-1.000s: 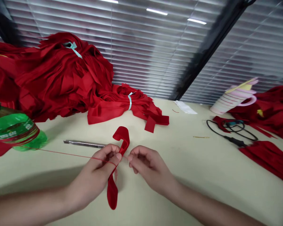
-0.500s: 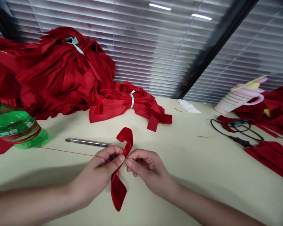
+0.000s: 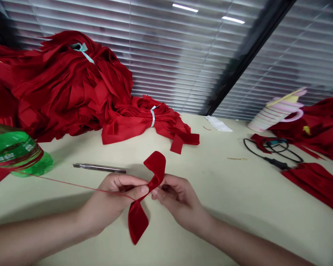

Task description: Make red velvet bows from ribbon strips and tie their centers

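Note:
A short strip of red velvet ribbon is pinched at its middle between the thumb and fingers of my left hand. Its upper end curls over and the lower end hangs twisted above the table. My right hand is closed at the ribbon's right edge, thumb and forefinger against it; the forefinger's tip is partly hidden behind the cloth. A red thread runs taut from a green plastic bottle, wound with more of it, across my left thumb to the ribbon.
A slim metal cutter knife lies beyond my left hand. Red ribbon bundles are heaped at the back left against blinds. To the right are a tilted pink-and-white mug, a black cable, a gold needle-like piece and more red cloth.
The ribbon's upper end has swung right and opened out. My right hand has come against the ribbon, where a small gap showed before. The whole view has shifted slightly.

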### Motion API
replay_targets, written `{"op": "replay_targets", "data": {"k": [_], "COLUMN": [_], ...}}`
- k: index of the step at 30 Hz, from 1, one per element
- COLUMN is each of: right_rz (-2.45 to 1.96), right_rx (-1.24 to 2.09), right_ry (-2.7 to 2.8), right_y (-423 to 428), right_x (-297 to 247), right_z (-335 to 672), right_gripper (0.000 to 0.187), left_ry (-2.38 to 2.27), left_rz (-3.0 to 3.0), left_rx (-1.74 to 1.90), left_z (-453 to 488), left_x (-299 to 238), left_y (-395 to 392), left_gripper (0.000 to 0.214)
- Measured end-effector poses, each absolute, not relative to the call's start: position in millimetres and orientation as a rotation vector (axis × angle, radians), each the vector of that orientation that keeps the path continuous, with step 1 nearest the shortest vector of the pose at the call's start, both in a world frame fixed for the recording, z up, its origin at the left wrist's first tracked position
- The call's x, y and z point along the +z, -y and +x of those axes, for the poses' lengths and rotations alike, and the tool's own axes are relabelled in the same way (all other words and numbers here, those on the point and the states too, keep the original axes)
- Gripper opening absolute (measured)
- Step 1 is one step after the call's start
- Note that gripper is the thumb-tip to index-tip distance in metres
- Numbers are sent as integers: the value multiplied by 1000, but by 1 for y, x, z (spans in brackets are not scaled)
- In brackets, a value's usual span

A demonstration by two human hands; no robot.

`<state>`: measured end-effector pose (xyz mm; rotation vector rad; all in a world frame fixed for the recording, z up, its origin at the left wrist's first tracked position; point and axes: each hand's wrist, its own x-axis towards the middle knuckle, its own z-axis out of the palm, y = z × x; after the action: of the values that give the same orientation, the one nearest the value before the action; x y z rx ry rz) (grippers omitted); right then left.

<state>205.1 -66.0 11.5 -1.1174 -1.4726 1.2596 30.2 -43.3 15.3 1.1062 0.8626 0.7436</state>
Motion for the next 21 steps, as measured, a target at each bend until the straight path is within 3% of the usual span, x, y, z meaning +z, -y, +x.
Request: {"op": "replay_targets", "data": {"k": [10, 21], "right_rz": [-1132, -1146], "right_rx": [1212, 1293], "right_ry": [1503, 1416], "right_y": [67, 64], "right_x": [9, 8], "right_z": [198, 199], "right_gripper": [24, 19], "left_ry": [-868, -895], "left_rz": [1524, 1438], "left_rx": [730, 631], "left_z": [32, 26], "left_x": [20, 16], "left_y": [46, 45], "left_gripper": [19, 21]}}
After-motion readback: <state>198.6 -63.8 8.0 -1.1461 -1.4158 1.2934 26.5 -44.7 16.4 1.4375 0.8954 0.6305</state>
